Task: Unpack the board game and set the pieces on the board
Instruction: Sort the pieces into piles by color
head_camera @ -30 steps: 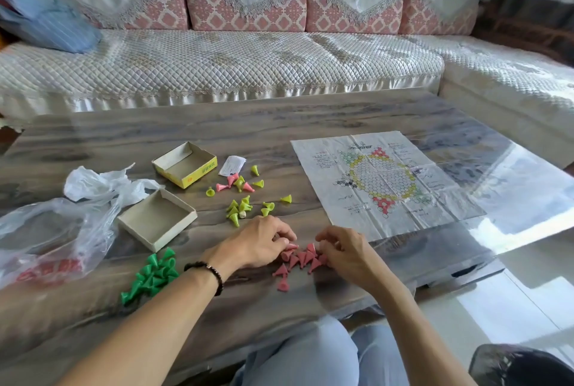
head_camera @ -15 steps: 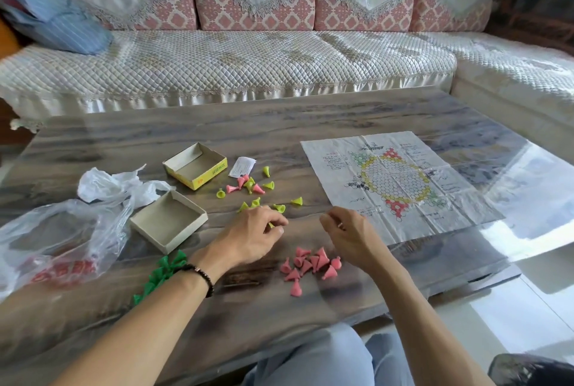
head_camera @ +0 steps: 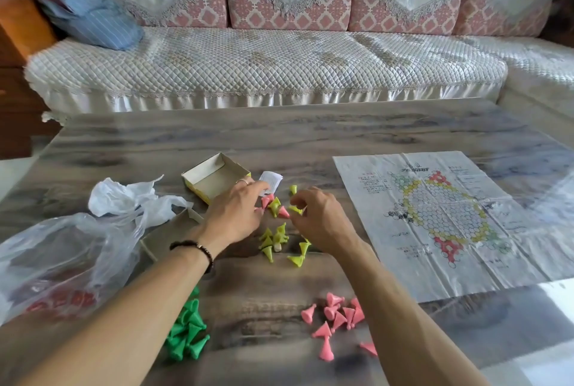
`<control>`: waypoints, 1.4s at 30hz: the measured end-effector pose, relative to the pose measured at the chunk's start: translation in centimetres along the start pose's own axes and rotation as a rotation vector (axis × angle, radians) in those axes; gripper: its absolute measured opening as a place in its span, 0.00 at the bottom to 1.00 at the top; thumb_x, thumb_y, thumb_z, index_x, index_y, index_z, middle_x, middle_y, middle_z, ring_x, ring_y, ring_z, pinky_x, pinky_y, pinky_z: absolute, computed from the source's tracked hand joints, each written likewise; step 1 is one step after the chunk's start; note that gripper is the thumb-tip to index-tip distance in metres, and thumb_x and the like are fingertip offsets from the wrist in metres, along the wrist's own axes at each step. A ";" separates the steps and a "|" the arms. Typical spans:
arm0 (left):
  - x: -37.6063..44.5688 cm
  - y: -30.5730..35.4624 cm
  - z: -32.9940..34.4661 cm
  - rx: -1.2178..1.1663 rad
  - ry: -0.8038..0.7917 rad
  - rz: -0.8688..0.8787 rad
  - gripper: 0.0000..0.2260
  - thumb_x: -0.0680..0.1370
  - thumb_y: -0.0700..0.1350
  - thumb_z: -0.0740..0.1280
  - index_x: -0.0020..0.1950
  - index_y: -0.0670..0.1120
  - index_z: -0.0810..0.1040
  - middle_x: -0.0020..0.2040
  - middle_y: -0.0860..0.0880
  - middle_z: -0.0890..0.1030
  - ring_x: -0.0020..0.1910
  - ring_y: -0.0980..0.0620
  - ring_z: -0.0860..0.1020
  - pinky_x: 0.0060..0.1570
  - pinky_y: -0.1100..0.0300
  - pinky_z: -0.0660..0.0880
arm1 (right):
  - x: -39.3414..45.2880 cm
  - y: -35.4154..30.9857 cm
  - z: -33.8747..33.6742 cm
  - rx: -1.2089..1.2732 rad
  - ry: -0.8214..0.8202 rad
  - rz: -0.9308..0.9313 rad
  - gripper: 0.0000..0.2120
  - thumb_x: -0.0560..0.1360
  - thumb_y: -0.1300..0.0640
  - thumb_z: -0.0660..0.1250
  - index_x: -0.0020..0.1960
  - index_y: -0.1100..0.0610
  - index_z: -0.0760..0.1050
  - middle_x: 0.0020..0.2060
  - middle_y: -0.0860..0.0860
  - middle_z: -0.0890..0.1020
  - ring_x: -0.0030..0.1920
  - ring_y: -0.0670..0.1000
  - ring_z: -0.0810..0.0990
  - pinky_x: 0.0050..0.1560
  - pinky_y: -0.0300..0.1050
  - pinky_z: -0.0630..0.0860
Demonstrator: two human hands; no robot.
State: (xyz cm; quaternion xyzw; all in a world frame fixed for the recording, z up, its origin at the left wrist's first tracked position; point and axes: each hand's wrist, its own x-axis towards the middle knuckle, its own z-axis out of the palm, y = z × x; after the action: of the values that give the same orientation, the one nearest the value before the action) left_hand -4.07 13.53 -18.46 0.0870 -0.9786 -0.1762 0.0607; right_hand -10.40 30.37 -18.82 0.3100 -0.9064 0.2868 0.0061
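The paper board (head_camera: pixel 450 224) lies flat at the table's right, with no pieces on it. Sorted piles sit near me: pink cones (head_camera: pixel 338 320) at the front centre and green cones (head_camera: pixel 188 333) at the front left. A mixed scatter of yellow cones (head_camera: pixel 276 239) and a few pink ones lies mid-table. My left hand (head_camera: pixel 236 215) reaches into that scatter and pinches a pink cone (head_camera: pixel 266 201). My right hand (head_camera: pixel 316 215) is beside it, fingers curled on a yellow cone (head_camera: pixel 295 209).
An open yellow box half (head_camera: pixel 214 177) and a paper slip (head_camera: pixel 271 180) lie just beyond my hands. The other box half (head_camera: pixel 161 236) is partly hidden by my left arm. Plastic bags (head_camera: pixel 62 261) fill the left side. A sofa (head_camera: pixel 248 66) stands behind the table.
Both hands left the pink pile near me and moved forward to the mixed yellow and pink scatter by the yellow box. The pink pile stays where it was gathered.
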 end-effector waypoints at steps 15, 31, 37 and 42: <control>3.4 -1.5 0.6 -0.119 -0.119 0.102 0.11 0.73 0.34 0.70 0.52 0.46 0.81 0.46 0.49 0.77 0.44 0.51 0.75 0.50 0.56 0.73 | 1.9 0.6 2.9 -0.026 -0.008 -0.066 0.02 0.70 0.63 0.65 0.42 0.60 0.77 0.39 0.53 0.80 0.40 0.56 0.77 0.40 0.51 0.75; 3.2 -1.9 -0.2 -0.100 -0.102 0.058 0.07 0.69 0.37 0.75 0.43 0.46 0.80 0.44 0.48 0.82 0.44 0.49 0.80 0.47 0.58 0.75 | 2.5 -0.3 2.5 0.063 -0.008 -0.045 0.04 0.68 0.64 0.65 0.41 0.60 0.78 0.39 0.54 0.81 0.41 0.55 0.78 0.43 0.50 0.76; 2.6 -3.0 -0.6 -0.073 -0.060 0.059 0.05 0.70 0.39 0.74 0.42 0.46 0.81 0.43 0.47 0.83 0.45 0.47 0.80 0.46 0.55 0.75 | 4.2 -2.2 3.5 0.027 -0.104 -0.091 0.08 0.70 0.58 0.67 0.48 0.58 0.80 0.42 0.54 0.83 0.44 0.57 0.80 0.45 0.51 0.77; 2.4 -3.3 -0.8 -0.122 -0.046 0.018 0.04 0.69 0.38 0.74 0.41 0.46 0.83 0.42 0.46 0.84 0.44 0.46 0.80 0.44 0.55 0.76 | 4.7 -2.9 4.6 -0.058 -0.182 -0.088 0.08 0.72 0.58 0.66 0.47 0.56 0.82 0.41 0.58 0.83 0.47 0.60 0.78 0.38 0.47 0.72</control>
State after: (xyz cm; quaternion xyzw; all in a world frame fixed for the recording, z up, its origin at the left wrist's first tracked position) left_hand -5.78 9.79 -18.72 0.0702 -0.9679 -0.2369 0.0452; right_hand -11.79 23.42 -20.29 0.3738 -0.8967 0.2306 -0.0548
